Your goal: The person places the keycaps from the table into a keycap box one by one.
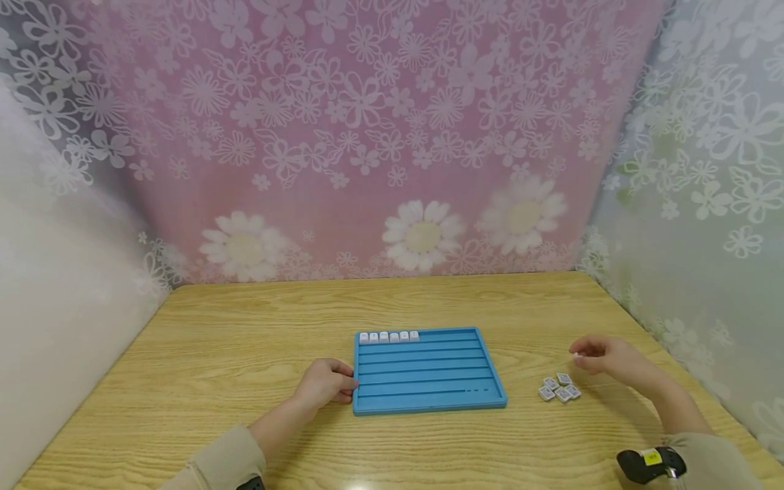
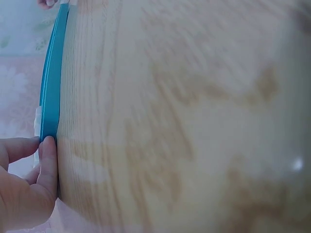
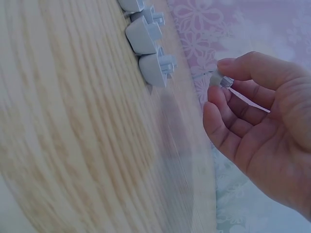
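Note:
A blue ridged tray (image 1: 429, 368) lies on the table, with several white keycaps (image 1: 384, 337) lined up in the left part of its top row. My left hand (image 1: 325, 382) grips the tray's left edge; the left wrist view has thumb and fingers pinching the tray corner (image 2: 51, 119). To the right of the tray, my right hand (image 1: 612, 361) is raised over the table and pinches one white keycap (image 3: 217, 79) between thumb and fingertips, its hollow stem side showing. Several loose keycaps (image 1: 563, 394) lie upside down between that hand and the tray.
The wooden table (image 1: 275, 313) has a pink floral curtain (image 1: 331, 136) behind it and pale floral curtains at both sides. A black watch-like band (image 1: 652, 465) sits on the right wrist.

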Tool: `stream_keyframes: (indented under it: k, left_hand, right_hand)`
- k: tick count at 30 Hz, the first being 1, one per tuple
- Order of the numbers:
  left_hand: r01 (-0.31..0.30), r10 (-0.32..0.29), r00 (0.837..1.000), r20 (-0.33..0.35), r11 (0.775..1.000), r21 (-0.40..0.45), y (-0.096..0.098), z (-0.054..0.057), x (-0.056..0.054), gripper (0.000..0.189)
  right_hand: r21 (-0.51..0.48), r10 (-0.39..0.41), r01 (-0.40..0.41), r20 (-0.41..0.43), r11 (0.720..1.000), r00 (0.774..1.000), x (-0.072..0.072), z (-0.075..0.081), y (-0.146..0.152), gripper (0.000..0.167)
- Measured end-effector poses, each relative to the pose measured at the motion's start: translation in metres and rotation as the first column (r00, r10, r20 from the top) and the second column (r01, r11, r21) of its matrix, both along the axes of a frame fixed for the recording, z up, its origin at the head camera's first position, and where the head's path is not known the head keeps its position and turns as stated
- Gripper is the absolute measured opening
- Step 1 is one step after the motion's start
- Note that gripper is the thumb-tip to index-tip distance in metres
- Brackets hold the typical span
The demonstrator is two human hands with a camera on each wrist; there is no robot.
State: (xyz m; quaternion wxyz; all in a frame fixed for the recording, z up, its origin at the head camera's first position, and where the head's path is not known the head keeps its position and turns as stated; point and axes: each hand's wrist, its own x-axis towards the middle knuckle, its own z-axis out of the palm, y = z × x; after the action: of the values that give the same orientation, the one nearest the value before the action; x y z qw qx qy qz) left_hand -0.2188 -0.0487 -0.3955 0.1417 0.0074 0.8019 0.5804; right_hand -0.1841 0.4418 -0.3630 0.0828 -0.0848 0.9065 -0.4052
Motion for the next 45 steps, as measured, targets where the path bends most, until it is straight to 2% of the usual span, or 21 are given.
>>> stream_keyframes:
  k: [11,14,20,29,36,45]
  left_hand:
    - [0.005,-0.005,1.0,0.002,1.0,0.011,0.0,0.002,0.001,0.023]
    - [0.006,-0.006,1.0,0.003,1.0,0.013,0.0,0.002,0.0,0.022]
    - [0.007,-0.007,1.0,0.002,1.0,0.014,0.0,0.002,-0.001,0.023]
    - [0.009,-0.009,1.0,0.0,1.0,0.008,0.0,0.002,0.0,0.024]
    - [0.003,-0.003,1.0,-0.002,1.0,0.003,0.0,-0.001,-0.001,0.023]
    - [0.001,-0.001,1.0,-0.001,1.0,0.003,0.001,-0.001,0.0,0.024]
  right_hand:
    - [0.042,-0.004,0.006,-0.04,0.999,0.999,-0.004,0.001,-0.014,0.034]
    - [0.029,0.024,-0.023,-0.041,0.999,0.999,-0.006,0.003,-0.018,0.035]
    - [-0.003,0.032,-0.032,-0.021,0.999,0.999,-0.01,0.004,-0.027,0.036]
    - [-0.045,0.085,-0.088,-0.057,0.995,0.995,-0.018,0.001,-0.041,0.029]
    - [-0.103,0.088,-0.092,-0.041,0.99,0.995,-0.021,0.006,-0.053,0.028]
    - [-0.104,0.079,-0.088,-0.09,0.991,0.993,-0.023,0.009,-0.065,0.032]
